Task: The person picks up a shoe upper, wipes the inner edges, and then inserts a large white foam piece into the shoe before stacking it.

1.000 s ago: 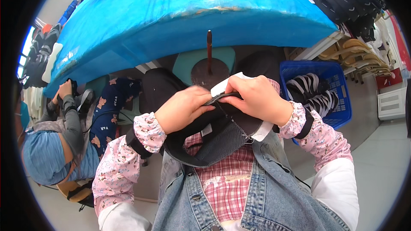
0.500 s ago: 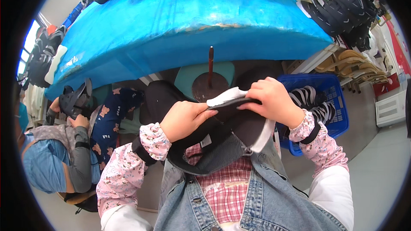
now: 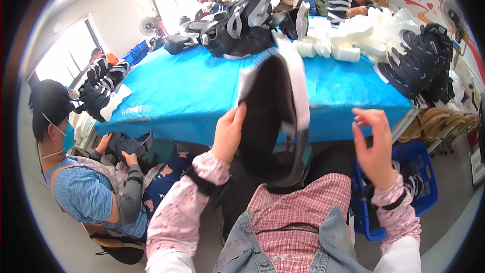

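A black shoe upper (image 3: 260, 116) with a pale lining edge and a white band along one side hangs upright in front of me, slightly blurred. My left hand (image 3: 228, 134) grips its left edge, thumb on the near side; the other fingers are partly hidden. To the right of the upper, apart from it, my right hand (image 3: 375, 146) is raised with fingers bent and spread, holding nothing. Behind the upper, a reddish-brown upright rod (image 3: 288, 144) shows only in part.
A blue-covered table (image 3: 177, 98) bears piled black uppers (image 3: 240, 30), white foam-like pieces (image 3: 348, 38) and stacked dark uppers (image 3: 419, 65). At my right stands a blue basket (image 3: 430, 179) with striped uppers. A co-worker (image 3: 88, 182) at left holds a dark upper; others sit across the table.
My right hand has let go of the upper and moved right. My left hand has lifted the upper from my lap toward the table. The view has tilted up, showing people across the table.
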Action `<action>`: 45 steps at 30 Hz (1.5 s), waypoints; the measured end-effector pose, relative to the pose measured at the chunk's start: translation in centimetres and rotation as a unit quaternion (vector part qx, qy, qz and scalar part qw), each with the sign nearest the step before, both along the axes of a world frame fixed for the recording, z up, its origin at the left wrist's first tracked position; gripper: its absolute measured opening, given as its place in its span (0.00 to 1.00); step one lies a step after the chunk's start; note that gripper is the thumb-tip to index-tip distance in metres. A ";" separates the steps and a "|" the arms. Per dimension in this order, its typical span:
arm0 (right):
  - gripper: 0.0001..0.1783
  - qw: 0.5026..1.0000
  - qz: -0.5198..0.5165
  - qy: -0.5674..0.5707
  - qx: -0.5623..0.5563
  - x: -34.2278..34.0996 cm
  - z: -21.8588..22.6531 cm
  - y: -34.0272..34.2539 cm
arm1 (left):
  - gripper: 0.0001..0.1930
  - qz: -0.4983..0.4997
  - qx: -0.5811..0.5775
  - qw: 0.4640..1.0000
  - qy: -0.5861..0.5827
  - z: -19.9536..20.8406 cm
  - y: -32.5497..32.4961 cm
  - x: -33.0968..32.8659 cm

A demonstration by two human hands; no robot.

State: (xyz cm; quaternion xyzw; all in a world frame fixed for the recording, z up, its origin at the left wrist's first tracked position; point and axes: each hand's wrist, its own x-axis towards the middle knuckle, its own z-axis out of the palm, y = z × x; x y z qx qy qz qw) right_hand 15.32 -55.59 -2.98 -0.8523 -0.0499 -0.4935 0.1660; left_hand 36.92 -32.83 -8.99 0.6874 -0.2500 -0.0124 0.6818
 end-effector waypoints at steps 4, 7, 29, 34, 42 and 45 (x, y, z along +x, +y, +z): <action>0.21 0.976 0.177 0.006 -0.130 5.0 -0.2 5.2 | 0.23 -0.092 -0.260 0.937 0.215 1.8 -7.3 1.3; 0.31 0.987 0.034 0.117 -0.106 13.4 -6.7 4.0 | 0.23 -0.109 -0.322 0.902 0.267 -3.6 -10.8 3.7; 0.44 0.959 0.026 0.211 -0.186 25.6 -12.5 -2.1 | 0.15 -0.035 0.304 0.919 -0.251 -0.8 -9.7 5.9; 0.49 0.928 0.032 0.285 -0.238 23.7 -11.4 -2.8 | 0.27 -0.035 0.295 0.857 -0.421 -6.0 -11.7 10.8; 0.51 0.921 -0.073 0.327 -0.196 21.7 -10.1 -1.9 | 0.32 0.005 0.396 0.790 -0.468 -5.4 -11.2 9.2; 0.51 0.921 -0.056 0.332 -0.196 22.1 -10.2 -2.4 | 0.31 -0.028 0.394 0.802 -0.447 -4.5 -11.8 9.6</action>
